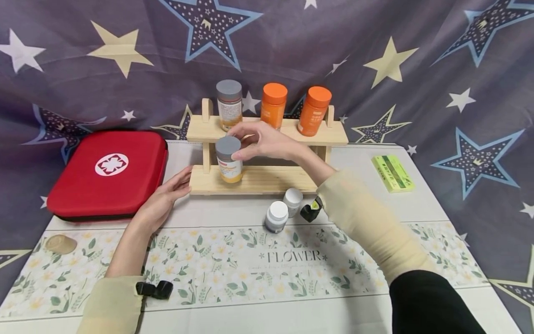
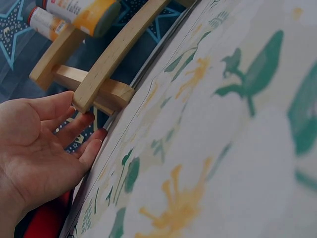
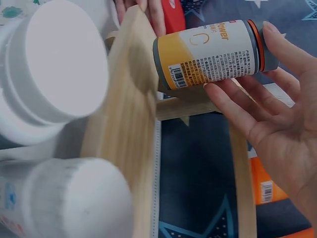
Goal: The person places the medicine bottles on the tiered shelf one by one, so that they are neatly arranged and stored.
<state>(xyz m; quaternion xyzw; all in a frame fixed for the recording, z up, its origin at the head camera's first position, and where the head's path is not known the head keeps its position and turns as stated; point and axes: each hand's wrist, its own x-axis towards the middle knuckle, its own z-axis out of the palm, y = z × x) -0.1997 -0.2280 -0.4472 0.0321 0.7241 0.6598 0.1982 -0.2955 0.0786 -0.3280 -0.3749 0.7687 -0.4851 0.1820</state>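
Observation:
My right hand [image 1: 267,141] grips a grey-capped supplement bottle [image 1: 229,168] with a white and yellow label, thumb and fingers about its cap and upper side. The bottle is upright over the left part of the wooden rack's lower shelf [image 1: 275,180]; whether its base touches the wood I cannot tell. With extended fingers, my left hand [image 1: 162,204] touches the left end of that shelf; in the left wrist view the thumb [image 2: 55,105] meets the board's corner. On the upper shelf stand another grey-capped bottle [image 1: 230,109] and two orange bottles [image 1: 314,113], one partly behind my right hand.
Two white-capped bottles [image 1: 277,217] stand in front of the rack. A red first-aid case [image 1: 83,181] lies at left, with a tan roll [image 1: 60,244] nearer me. A green box [image 1: 392,173] lies at right. Behind the rack hangs a star-patterned cloth [image 1: 292,41].

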